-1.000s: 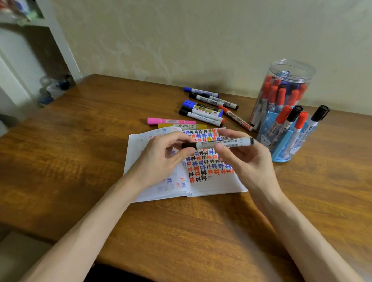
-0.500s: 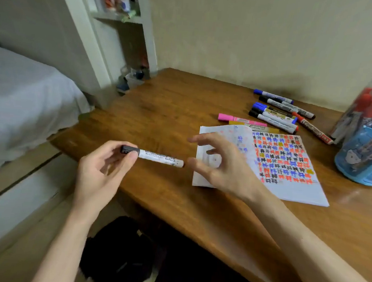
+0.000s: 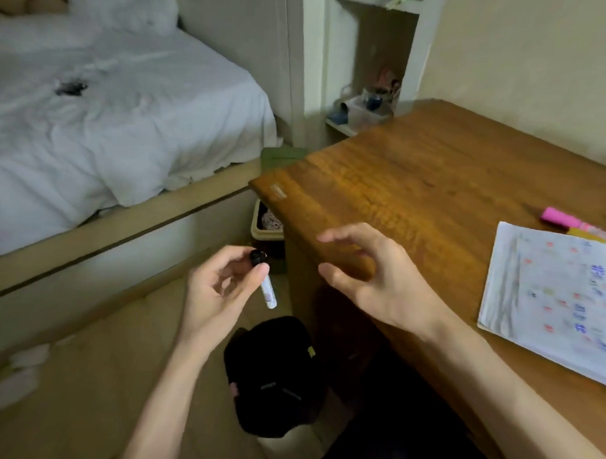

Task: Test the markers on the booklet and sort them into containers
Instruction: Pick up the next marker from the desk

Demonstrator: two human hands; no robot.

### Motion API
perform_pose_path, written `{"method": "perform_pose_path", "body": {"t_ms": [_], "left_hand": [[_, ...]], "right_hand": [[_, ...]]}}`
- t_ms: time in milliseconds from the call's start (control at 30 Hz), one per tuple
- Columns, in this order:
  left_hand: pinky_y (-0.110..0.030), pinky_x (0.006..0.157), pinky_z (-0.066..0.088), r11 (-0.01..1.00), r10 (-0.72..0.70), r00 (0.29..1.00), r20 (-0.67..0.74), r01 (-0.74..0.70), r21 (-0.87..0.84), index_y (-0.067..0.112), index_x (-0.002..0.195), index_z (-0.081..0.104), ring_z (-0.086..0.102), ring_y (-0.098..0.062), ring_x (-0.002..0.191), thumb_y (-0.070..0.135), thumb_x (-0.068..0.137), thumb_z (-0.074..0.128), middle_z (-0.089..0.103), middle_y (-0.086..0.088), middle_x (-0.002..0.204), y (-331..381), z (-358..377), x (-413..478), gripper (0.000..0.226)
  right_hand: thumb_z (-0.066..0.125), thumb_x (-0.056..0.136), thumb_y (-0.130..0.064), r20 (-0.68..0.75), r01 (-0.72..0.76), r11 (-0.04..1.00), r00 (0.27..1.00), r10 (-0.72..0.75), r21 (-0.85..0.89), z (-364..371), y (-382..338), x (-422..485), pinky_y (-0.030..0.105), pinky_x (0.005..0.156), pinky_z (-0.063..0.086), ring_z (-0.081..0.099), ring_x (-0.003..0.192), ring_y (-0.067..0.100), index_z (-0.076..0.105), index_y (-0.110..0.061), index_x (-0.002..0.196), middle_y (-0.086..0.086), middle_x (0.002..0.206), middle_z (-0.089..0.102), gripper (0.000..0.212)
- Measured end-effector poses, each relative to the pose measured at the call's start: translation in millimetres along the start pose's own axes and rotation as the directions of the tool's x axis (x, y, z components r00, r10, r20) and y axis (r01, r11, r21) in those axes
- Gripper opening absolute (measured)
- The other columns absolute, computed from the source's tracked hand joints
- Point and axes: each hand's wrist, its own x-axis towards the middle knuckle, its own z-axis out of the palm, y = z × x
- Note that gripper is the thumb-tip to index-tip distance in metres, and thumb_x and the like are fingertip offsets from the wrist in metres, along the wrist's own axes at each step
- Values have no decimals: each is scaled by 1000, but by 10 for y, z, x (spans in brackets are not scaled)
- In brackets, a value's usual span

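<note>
Wood table [image 3: 422, 172] fills the right of the head view. L hand [image 3: 220, 288] sits off the table's left edge, above the floor, thumb & fingertips pinching a white marker [image 3: 268, 293] by its black-capped end, barrel pointing down. R hand [image 3: 380, 280] hovers over that same left edge, fingers spread & loosely curved, holding nothing. The booklet [image 3: 553, 298] lies on the table near its front edge, w/ coloured marks on the page. A pink marker [image 3: 561, 220] lies just past the booklet's far edge. A black bag [image 3: 271, 373] is on the floor below the L hand.
</note>
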Motion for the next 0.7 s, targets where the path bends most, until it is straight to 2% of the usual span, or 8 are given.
{"method": "perform_pose_path", "body": {"t_ms": [133,233,300,433,567,700], "left_hand": [[-26,72,49,994,-32,997,67,25,104,18,99,74,66,-25,82,22,88,78,71,-5,87,-215,-47,12,12],[-21,68,42,984,-56,988,141,31,175,23,104,74,55,-15,73,24,82,84,62,-5,82,-330,-81,50,24],[-19,67,39,978,-59,990,131,31,204,27,107,72,50,-10,72,24,82,85,57,-2,81,-379,-93,79,28],[-21,65,39,988,-13,994,112,-5,156,26,105,74,51,-13,73,25,88,79,57,-3,81,-292,32,125,17],[-22,64,39,990,99,976,192,-116,82,20,105,74,52,-20,72,20,92,75,59,-4,80,-64,350,185,13],[-32,67,47,978,187,935,302,-207,35,19,108,73,58,-19,77,20,94,74,63,0,84,175,776,248,15]], "right_hand": [[75,96,-30,39,-21,999,999,20,28,33,38,32,16,103,49,63,118,-2,67,-30,130,-15,129,64,34],[74,97,-31,48,-30,999,998,29,26,25,78,31,20,106,49,62,120,-2,67,-30,131,-15,131,64,35],[73,97,-31,51,-37,999,998,36,18,-2,102,25,22,107,50,61,122,-2,67,-30,131,-16,132,63,34],[73,97,-31,24,-49,998,999,48,32,-78,141,-8,26,107,52,62,120,-3,67,-31,130,-17,131,64,33],[73,96,-31,-13,-68,997,998,69,44,-194,164,-82,32,105,55,65,119,1,68,-30,129,-15,130,66,33],[75,96,-31,-92,-74,997,993,76,26,-399,236,-228,36,100,58,67,117,6,69,-34,127,-16,125,68,31]]}}
